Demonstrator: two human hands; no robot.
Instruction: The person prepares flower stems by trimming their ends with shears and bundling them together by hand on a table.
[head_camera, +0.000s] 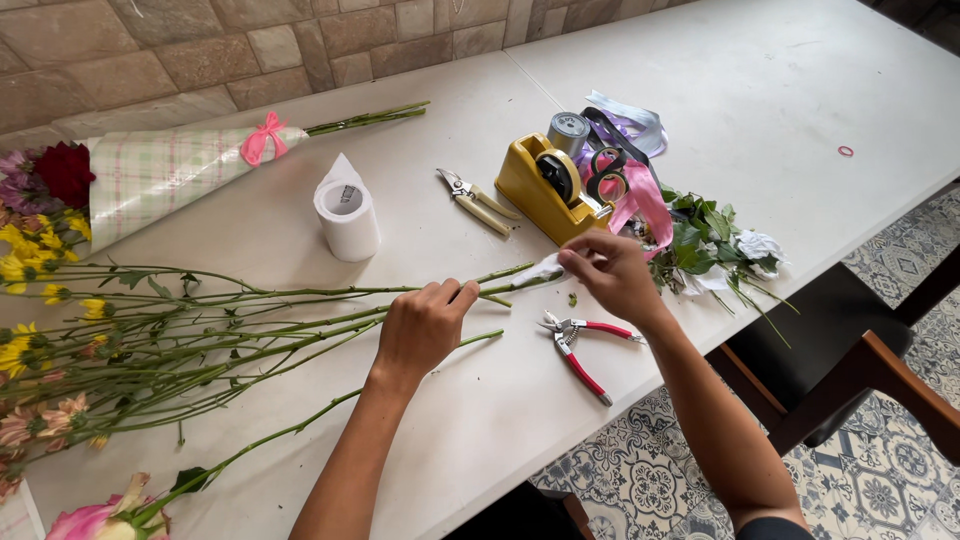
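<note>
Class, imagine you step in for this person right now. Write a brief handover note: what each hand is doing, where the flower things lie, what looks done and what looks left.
Left hand: gripping a green flower stem flat on the white table.
Right hand: fingers pinching white wrap at the stem's cut end.
Nearby: red-handled cutters just below the right hand; toilet paper roll, yellow tape dispenser and ribbons behind.
Done: one wrapped bouquet with a pink bow lies at the far left.
Left: loose flowers lie unbundled; the wrap covers only the stem's tip and no tape shows on it.
</note>
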